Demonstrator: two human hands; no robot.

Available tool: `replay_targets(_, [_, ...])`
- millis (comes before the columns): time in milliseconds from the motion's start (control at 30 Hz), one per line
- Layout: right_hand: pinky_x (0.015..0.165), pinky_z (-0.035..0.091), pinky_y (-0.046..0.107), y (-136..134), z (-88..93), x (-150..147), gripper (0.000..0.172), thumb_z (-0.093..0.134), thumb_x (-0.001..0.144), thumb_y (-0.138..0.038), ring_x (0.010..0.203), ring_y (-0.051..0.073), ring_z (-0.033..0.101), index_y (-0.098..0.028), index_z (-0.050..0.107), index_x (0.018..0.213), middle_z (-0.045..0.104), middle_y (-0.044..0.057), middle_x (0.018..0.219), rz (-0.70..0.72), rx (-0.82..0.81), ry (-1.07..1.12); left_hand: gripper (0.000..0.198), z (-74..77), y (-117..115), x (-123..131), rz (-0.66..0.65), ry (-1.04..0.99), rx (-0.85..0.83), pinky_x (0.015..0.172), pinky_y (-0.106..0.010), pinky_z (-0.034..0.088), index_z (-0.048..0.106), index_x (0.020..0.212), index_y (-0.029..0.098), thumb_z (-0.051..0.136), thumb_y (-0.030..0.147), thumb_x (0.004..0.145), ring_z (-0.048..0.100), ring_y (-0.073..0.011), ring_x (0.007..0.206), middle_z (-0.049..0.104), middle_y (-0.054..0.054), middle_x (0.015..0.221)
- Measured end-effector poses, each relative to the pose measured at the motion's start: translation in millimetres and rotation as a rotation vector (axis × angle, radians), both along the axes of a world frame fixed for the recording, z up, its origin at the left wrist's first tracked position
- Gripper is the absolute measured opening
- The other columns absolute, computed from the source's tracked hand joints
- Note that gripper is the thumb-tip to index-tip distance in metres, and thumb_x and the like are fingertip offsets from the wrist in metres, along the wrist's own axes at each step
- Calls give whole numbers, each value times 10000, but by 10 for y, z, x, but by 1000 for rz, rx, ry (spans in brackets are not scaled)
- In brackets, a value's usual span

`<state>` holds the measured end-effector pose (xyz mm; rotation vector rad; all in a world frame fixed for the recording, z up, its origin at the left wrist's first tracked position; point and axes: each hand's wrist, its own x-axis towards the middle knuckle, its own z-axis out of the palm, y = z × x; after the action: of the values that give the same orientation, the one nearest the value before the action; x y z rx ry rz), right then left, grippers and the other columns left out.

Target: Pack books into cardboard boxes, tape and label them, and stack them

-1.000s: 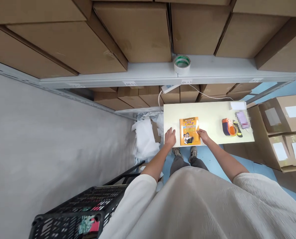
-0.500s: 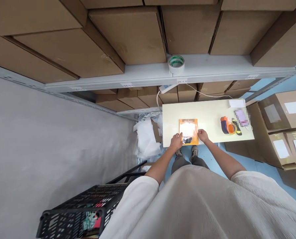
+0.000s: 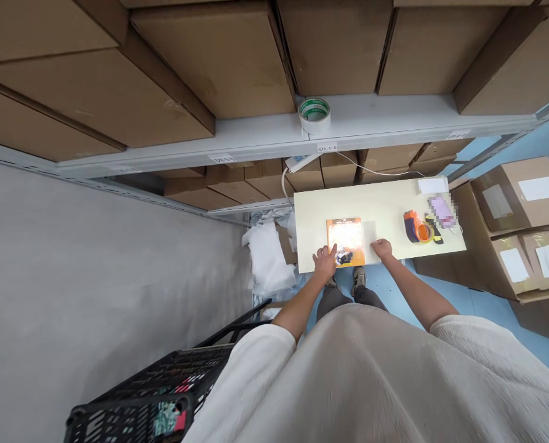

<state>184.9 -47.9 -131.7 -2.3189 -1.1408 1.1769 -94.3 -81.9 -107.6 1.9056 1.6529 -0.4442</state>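
Note:
An orange book [image 3: 344, 224] with a bright, glare-washed cover lies flat on the pale table, close to its front edge. My left hand [image 3: 325, 261] rests at the book's lower left, fingers spread, with a fingertip on the cover. A thin greyish sheet or flap [image 3: 369, 235] sticks out from the book's right side. The fingers of my right hand [image 3: 382, 248] are pinched at the lower right corner of this flap. Whether it is a page, a cover flap or a loose film I cannot tell.
On the pale table [image 3: 309, 215], an orange tape dispenser [image 3: 411, 224] and a blurred purple item [image 3: 442, 211] lie to the right. A tape roll [image 3: 314, 117] sits on the shelf [image 3: 256, 136] ahead. Cartons [image 3: 514, 264] stand at right, a black crate [image 3: 131, 400] at lower left.
My right hand has moved a little right, away from the book's edge, and the greyish flap now shows there. My left hand's fingers have spread. The whole view has shifted slightly.

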Motion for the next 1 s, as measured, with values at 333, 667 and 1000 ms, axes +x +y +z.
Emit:
replay_targets(333, [763, 495, 294, 75, 253, -341, 92, 652, 803, -167, 920, 244, 710, -240, 650, 859, 786, 74, 977, 144, -12, -25, 900, 47, 11, 6, -24, -36, 1, 1288, -764, 282, 228, 1783, 433, 674, 300, 1013, 364, -446, 1572, 423, -132, 1723])
replay_targets(667, [796, 494, 302, 76, 206, -560, 100, 640, 909, -261, 966, 272, 714, -228, 699, 836, 797, 116, 993, 268, -21, -22, 907, 52, -40, -143, -62, -94, -29, 1300, -785, 250, 174, 1795, 412, 561, 190, 1005, 310, -429, 1640, 355, -117, 1805])
replay_targets(1000, [890, 553, 326, 149, 249, -494, 159, 705, 871, -383, 1002, 279, 749, -259, 798, 836, 819, 71, 889, 182, -23, 138, 580, 271, 96, 546, -216, -375, 36, 1224, -482, 456, 596, 1512, 222, 535, 76, 954, 562, -322, 1421, 623, -141, 1542])
